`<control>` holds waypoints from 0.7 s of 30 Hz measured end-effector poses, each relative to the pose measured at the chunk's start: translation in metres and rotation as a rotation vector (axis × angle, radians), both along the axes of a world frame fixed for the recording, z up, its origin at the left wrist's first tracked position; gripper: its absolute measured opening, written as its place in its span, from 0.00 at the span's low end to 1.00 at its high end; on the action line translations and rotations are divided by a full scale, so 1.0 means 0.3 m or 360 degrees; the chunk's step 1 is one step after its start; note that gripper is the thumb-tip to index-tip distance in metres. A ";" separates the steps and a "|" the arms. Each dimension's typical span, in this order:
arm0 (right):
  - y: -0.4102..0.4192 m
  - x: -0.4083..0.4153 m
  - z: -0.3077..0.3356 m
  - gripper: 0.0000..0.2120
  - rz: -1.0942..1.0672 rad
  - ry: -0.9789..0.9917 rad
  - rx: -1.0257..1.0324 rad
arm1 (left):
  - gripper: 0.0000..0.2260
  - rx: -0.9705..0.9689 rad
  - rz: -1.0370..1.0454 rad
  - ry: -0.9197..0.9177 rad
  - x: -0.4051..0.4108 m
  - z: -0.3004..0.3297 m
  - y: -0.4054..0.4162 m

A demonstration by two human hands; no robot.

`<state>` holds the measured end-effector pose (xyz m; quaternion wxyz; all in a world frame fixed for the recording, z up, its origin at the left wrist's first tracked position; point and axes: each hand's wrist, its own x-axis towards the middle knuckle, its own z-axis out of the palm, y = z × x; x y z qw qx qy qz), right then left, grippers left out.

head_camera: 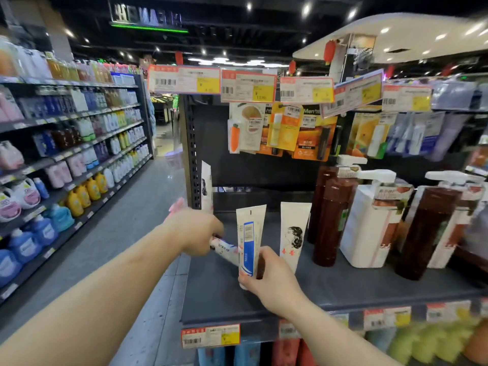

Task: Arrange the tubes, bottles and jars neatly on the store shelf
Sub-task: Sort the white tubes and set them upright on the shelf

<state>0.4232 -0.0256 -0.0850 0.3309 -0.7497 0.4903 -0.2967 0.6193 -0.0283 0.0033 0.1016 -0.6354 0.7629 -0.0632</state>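
Note:
My right hand (266, 276) grips the base of a white tube with a blue stripe and barcode (249, 239), standing upright on the grey shelf (343, 283). My left hand (196, 231) is closed around another white tube (225, 248), which lies tilted just left of the first. A third white tube with a drawn head of dark hair (293, 233) stands to the right. A fourth tube (206, 186) stands at the shelf's left post. Brown pump bottles (330, 215) and a white pump bottle (369, 223) stand further right.
Carded small items (285, 128) hang above the shelf under a row of price tags (248, 85). The perforated shelf post (192, 159) rises at the left. An aisle (137, 220) runs left, lined by shelves of detergent bottles (79, 159). More price tags (211, 336) edge the shelf front.

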 end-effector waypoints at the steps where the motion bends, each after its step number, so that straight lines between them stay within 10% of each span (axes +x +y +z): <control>1: -0.003 0.003 0.002 0.15 0.0003 0.0003 -0.0004 | 0.09 -0.0044 -0.0036 -0.0178 -0.012 0.026 -0.008; 8: -0.022 0.021 0.022 0.22 0.0054 -0.0102 0.0182 | 0.04 -0.0083 -0.0248 -0.0533 -0.113 0.164 -0.029; 21: -0.013 0.016 0.030 0.22 0.0139 -0.0215 0.0332 | 0.23 -0.0216 0.0059 0.1669 -0.011 0.089 -0.026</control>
